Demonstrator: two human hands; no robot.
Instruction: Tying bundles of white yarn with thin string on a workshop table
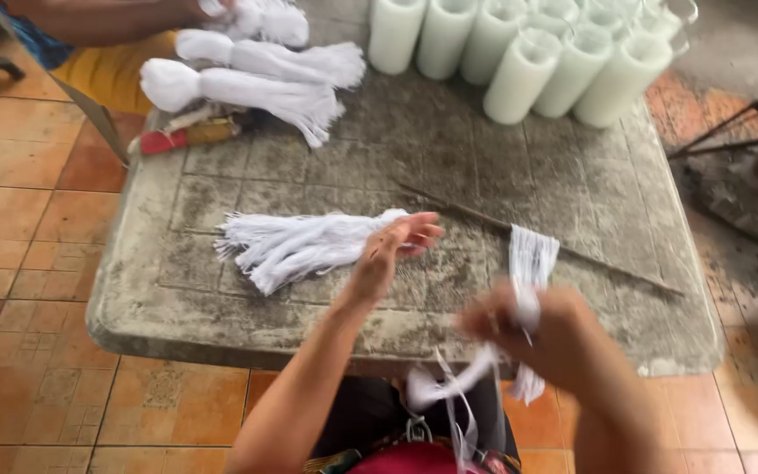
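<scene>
On the worn grey table [572, 175] lies a bundle of white strings [296, 246] with frayed ends pointing left. My left hand [392, 250] rests on its right end, fingers spread. My right hand [541, 329], blurred, is closed around a small bunch of white strings [532, 259] that stands up above the fist and trails below the table's front edge.
Two tied white string bundles [247, 83] lie at the far left, with another person's arm [107, 17] by a third one. Several tall white candles in clear cups [528, 53] stand at the back. A thin stick [572, 250] lies across the table. A red-handled tool [182, 136] is at the left edge.
</scene>
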